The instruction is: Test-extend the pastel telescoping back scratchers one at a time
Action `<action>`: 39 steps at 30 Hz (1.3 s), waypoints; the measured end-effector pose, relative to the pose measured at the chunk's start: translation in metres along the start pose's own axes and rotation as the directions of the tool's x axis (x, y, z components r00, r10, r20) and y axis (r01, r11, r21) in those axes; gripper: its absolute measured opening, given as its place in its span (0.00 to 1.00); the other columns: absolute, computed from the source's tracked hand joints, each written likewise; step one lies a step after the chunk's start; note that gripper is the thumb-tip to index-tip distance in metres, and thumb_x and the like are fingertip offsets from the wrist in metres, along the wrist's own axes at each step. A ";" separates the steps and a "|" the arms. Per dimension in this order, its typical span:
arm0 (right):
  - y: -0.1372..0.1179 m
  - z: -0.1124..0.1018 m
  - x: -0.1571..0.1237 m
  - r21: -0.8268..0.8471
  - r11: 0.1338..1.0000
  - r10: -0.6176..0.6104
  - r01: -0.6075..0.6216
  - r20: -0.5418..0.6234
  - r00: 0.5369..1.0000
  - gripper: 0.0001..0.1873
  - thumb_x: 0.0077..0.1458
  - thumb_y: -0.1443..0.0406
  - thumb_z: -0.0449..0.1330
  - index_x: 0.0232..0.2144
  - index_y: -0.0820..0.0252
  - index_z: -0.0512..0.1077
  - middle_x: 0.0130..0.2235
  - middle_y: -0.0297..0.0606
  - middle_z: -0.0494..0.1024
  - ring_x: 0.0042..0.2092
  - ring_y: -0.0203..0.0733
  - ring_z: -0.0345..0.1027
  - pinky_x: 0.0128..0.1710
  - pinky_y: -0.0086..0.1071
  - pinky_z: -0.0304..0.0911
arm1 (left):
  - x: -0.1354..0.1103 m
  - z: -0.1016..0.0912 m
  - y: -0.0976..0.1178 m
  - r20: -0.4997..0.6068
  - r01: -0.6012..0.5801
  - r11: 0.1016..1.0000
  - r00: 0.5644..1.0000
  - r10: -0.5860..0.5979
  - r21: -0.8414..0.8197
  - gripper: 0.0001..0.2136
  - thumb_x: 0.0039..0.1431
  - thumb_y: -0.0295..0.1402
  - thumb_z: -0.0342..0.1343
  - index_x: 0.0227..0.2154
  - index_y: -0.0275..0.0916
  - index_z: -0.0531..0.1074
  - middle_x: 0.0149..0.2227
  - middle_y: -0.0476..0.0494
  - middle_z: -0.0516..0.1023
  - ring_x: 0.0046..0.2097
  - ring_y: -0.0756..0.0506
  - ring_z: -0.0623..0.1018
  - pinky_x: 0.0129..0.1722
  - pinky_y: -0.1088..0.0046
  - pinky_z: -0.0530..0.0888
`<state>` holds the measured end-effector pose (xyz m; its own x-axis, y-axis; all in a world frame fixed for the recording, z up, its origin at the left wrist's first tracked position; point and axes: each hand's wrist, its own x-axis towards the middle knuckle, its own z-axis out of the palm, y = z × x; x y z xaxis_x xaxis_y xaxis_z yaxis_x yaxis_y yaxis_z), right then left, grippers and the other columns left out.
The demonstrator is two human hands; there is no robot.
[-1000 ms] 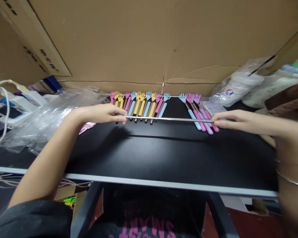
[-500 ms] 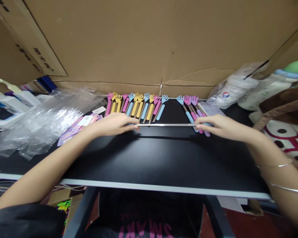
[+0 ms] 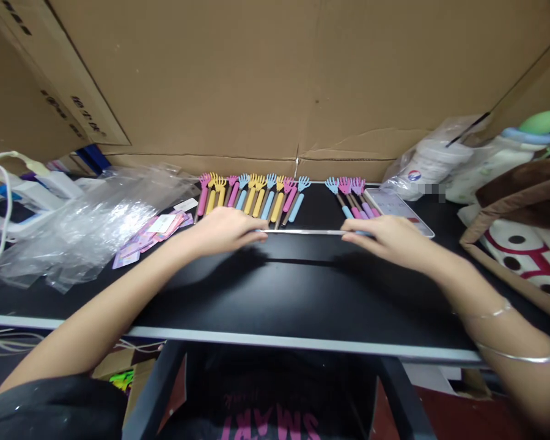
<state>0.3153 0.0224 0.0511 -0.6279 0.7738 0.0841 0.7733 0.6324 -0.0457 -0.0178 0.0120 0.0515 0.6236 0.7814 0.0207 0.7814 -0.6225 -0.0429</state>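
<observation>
A thin silver rod with blue at its ends, seemingly an extended telescopic back scratcher (image 3: 305,232), is held level above the black table. My left hand (image 3: 224,232) pinches one end between thumb and fingers. On the other end my right hand (image 3: 382,239) is closed the same way; both hands hide most of the blue parts. Just beyond the rod lies a row of short pink, yellow and blue back scratchers (image 3: 269,198). A smaller group of blue, pink and purple back scratchers (image 3: 354,200) sits behind my right hand, its handles partly covered.
Clear plastic bags (image 3: 82,220) and colourful cards (image 3: 153,235) lie at the left. A phone (image 3: 406,211), a bagged white cup (image 3: 433,165), a bottle (image 3: 508,159) and a brown-and-white bag (image 3: 522,238) are at the right. A cardboard wall (image 3: 256,79) closes the back.
My hands have come closer together, and the silver length showing between them is shorter. My right hand has moved left, uncovering more of the phone. The view has shifted slightly.
</observation>
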 end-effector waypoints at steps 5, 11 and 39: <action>0.029 -0.022 -0.011 0.305 0.950 -0.012 -0.061 0.235 0.972 0.26 0.62 0.46 0.46 0.31 0.57 0.71 0.28 0.36 0.76 0.31 0.39 0.69 0.34 0.31 0.59 | -0.011 -0.014 -0.040 0.204 -0.020 0.924 0.973 0.105 -0.381 0.20 0.67 0.45 0.41 0.35 0.41 0.75 0.31 0.50 0.77 0.33 0.50 0.74 0.34 0.79 0.65; 0.028 -0.023 -0.011 0.285 0.954 0.042 -0.098 0.197 0.979 0.26 0.60 0.44 0.47 0.30 0.57 0.71 0.28 0.35 0.75 0.30 0.38 0.67 0.34 0.32 0.58 | -0.013 -0.015 -0.044 0.143 0.072 0.948 0.989 -0.029 -0.310 0.20 0.65 0.48 0.42 0.37 0.42 0.76 0.34 0.50 0.78 0.36 0.48 0.74 0.36 0.77 0.65; -0.040 0.010 0.007 0.088 0.994 -0.076 0.072 0.047 0.996 0.16 0.64 0.54 0.46 0.42 0.52 0.69 0.27 0.33 0.75 0.28 0.39 0.69 0.28 0.28 0.54 | 0.008 0.015 0.035 -0.190 -0.118 0.993 0.975 0.113 -0.015 0.12 0.67 0.40 0.48 0.40 0.43 0.75 0.38 0.48 0.82 0.39 0.47 0.80 0.28 0.77 0.61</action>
<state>0.2786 0.0028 0.0431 -0.6882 0.7244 0.0403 0.7156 0.6869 -0.1268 0.0142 -0.0027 0.0356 0.7002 0.6838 0.2052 0.7028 -0.7107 -0.0298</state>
